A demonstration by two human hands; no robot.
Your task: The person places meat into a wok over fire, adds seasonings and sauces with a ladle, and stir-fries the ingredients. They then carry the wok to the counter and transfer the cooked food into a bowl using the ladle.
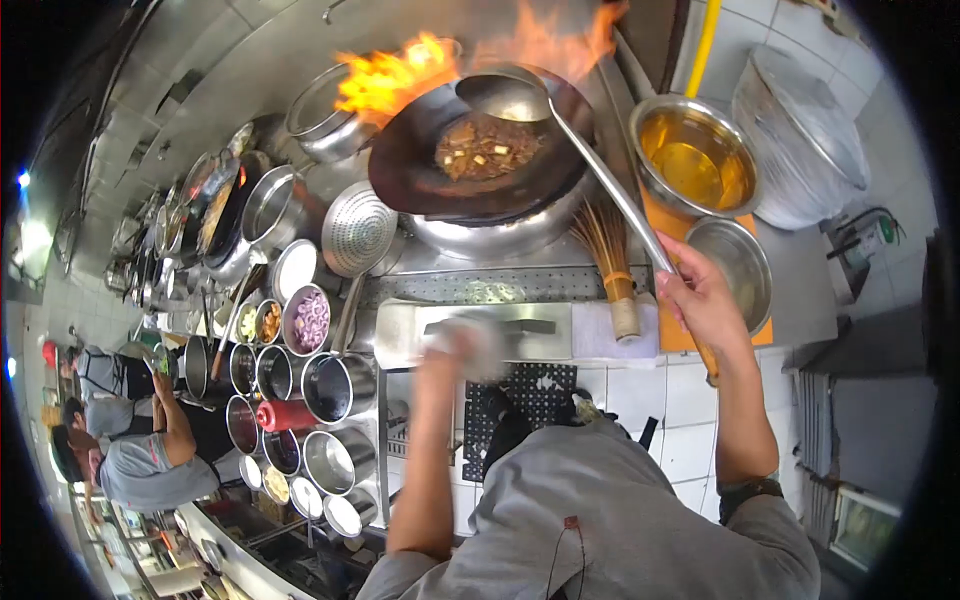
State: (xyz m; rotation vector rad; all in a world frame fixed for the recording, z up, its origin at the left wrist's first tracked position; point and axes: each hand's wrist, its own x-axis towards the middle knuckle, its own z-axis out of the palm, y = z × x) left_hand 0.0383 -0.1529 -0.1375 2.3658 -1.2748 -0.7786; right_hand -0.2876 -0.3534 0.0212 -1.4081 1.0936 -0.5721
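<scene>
My right hand [700, 290] is closed around the handle of a long steel ladle [610, 185]. The ladle's bowl is over the far right part of a dark wok [405, 165], which sits on a steel burner ring [490, 240]. Browned sliced food [490, 150] with pale pieces lies in the wok, and flames [410, 75] rise behind it. My left hand [448, 352] is smeared by motion over the stove's front edge. A blurred whitish cloth [478, 348] appears to be in it; the fingers are hard to make out.
Right of the wok are a bamboo brush [612, 270], a bowl of yellow oil [690, 155] and a steel bowl [745, 265]. A perforated skimmer [358, 230], a pot of chopped purple onion [310, 318] and several seasoning pots stand left. A co-worker [165, 465] is far left.
</scene>
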